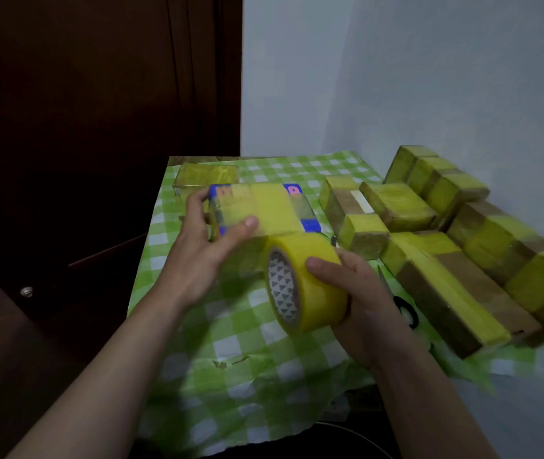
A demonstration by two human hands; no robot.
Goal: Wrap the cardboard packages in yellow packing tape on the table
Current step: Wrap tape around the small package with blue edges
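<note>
Right grip [365, 301] holds tape roll [313, 279] just beside package [265, 207].

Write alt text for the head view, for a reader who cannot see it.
A person's left hand holds a blue box partly banded in yellow tape while the right hand grips the tape roll. Taped packages lie right, on a checked cloth.

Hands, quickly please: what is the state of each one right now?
Left hand: holds the blue box, thumb on top.
Right hand: holds the yellow tape roll.
</note>
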